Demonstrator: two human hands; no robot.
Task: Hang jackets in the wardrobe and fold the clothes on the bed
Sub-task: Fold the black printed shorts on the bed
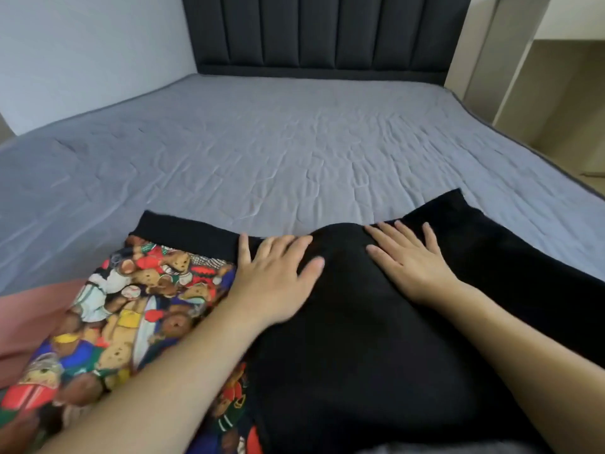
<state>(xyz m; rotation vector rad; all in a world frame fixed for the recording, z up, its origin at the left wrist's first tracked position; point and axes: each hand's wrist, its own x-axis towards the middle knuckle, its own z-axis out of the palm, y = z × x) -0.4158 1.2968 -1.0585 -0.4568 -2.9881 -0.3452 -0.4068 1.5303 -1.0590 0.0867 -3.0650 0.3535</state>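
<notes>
A black garment [353, 339] lies spread on the near edge of the bed [294, 149], one part reaching out to the right. Under its left side lies a garment with a colourful teddy-bear print [131, 309] and a black waistband. My left hand [278, 276] presses flat on the black cloth beside the printed fabric, fingers straight. My right hand [412, 260] lies flat on the black garment a little to the right, fingers spread.
A pink cloth [29, 319] lies at the left edge beside the printed garment. The grey sheet stretches back to a dark padded headboard [324, 31]. Light wooden furniture [540, 77] stands along the bed's right side; a white wall is on the left.
</notes>
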